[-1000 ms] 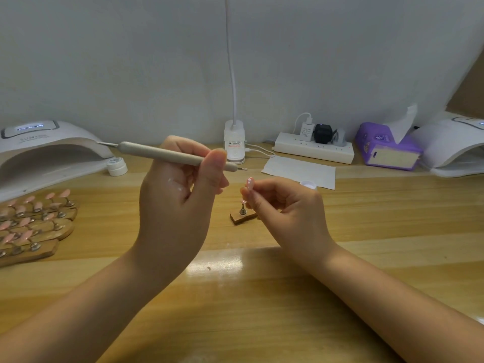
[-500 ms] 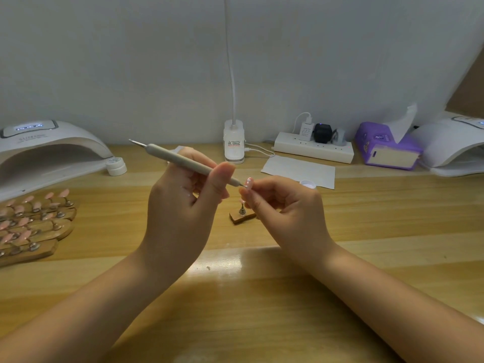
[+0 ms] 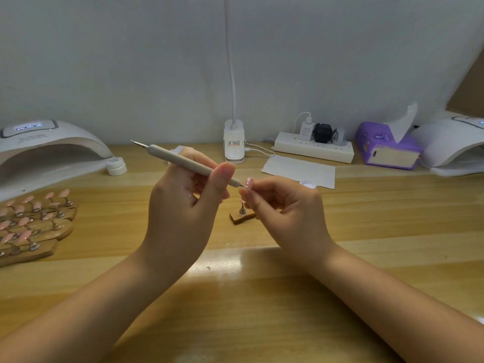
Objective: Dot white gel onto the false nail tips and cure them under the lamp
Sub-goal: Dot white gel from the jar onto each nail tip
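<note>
My left hand [image 3: 183, 205] grips a grey dotting pen [image 3: 180, 159], its front tip touching a pink false nail tip [image 3: 248, 184]. That nail tip sits on a small metal stand whose foot [image 3: 242, 210] shows below; my right hand [image 3: 288, 208] pinches it above a small wooden base [image 3: 242, 218] on the table. Several more pink nail tips on stands [image 3: 28, 224] stand on wooden holders at the left. A white curing lamp [image 3: 44, 150] with a lit display stands at the back left. A small white gel jar [image 3: 116, 166] sits beside it.
A second white lamp [image 3: 455, 145] is at the far right, beside a purple tissue box [image 3: 385, 148]. A power strip [image 3: 314, 148], a desk lamp base [image 3: 234, 142], a white paper sheet [image 3: 301, 170] and a small white lid [image 3: 308, 183] lie along the back.
The pen tilted so its rear end rose and its front tip dropped onto the nail tip, which it was short of a second ago. My left hand shifted slightly right.
</note>
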Action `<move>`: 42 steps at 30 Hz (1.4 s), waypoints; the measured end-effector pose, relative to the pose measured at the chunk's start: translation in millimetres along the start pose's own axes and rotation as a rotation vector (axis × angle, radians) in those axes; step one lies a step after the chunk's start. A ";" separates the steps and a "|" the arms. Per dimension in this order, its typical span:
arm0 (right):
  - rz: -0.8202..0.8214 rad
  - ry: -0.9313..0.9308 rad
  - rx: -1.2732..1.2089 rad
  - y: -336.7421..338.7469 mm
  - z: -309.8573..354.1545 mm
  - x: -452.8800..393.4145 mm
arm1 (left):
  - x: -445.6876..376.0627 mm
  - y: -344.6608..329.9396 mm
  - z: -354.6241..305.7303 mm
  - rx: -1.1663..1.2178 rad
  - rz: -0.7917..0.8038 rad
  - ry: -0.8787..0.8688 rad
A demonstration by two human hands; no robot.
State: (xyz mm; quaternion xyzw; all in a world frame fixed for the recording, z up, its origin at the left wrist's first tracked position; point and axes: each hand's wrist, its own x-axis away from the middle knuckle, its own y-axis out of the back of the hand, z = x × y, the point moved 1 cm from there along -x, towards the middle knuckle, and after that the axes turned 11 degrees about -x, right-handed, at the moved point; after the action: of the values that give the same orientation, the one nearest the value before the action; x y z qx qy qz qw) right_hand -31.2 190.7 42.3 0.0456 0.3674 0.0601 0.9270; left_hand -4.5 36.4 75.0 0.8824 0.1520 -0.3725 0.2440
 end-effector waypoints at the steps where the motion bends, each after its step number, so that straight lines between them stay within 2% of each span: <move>1: 0.001 -0.003 0.000 -0.1 0.0 -0.1 | 0.1 0.3 -0.1 0.003 -0.002 0.003; 11: -0.012 -0.018 -0.002 -0.8 0.6 0.1 | -0.4 0.0 -2.1 0.031 -0.023 0.005; 21: -0.023 -0.026 -0.013 -0.5 -0.4 -0.6 | -5.9 6.7 -9.3 0.319 -0.100 0.159; 30: -0.010 -0.017 -0.001 3.0 -1.3 -2.1 | -5.5 4.6 -5.4 0.294 -0.124 0.192; 34: 0.000 -0.049 0.035 6.7 -7.0 -2.4 | -4.4 2.5 2.8 0.265 -0.088 0.207; 36: 0.013 -0.074 0.076 8.7 -11.2 -3.0 | -3.0 1.4 10.2 0.277 -0.061 0.279; 42: -0.023 -0.190 0.250 15.4 -30.8 -3.6 | 4.5 -8.1 35.1 0.424 -0.025 0.638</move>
State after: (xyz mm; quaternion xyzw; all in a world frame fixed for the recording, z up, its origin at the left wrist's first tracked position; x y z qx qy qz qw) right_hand -56.1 206.7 24.4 0.1618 0.2833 -0.0013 0.9453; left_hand -25.6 24.4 47.9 0.9829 0.1507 -0.1052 -0.0082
